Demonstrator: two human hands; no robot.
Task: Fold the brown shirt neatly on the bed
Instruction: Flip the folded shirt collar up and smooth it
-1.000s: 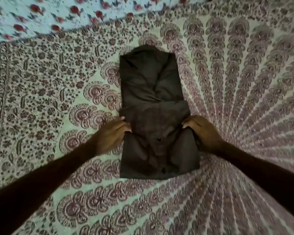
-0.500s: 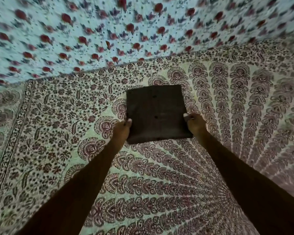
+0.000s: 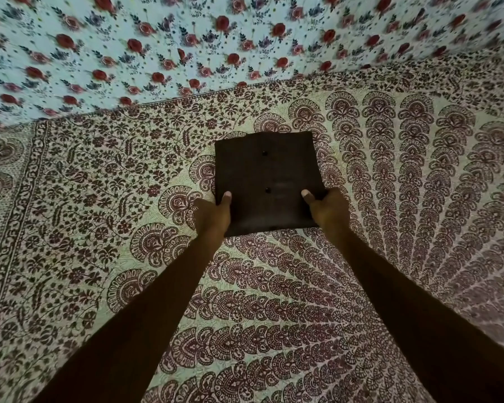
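The brown shirt (image 3: 266, 175) is folded into a flat square packet with two dark buttons showing on top. It sits in the middle of the patterned bed cover. My left hand (image 3: 214, 213) grips its near left edge, thumb on top. My right hand (image 3: 328, 209) grips the near right edge the same way. The fingers of both hands are hidden under the cloth. Both arms reach straight forward.
The bed cover (image 3: 274, 301) with a maroon paisley print spreads in every direction around the shirt. A pale blue sheet with red roses (image 3: 186, 48) lies along the far side, meeting the cover at a seam.
The long half-folded shirt has been doubled over into a compact square. It now lies farther from me, with both hands holding its near corners.
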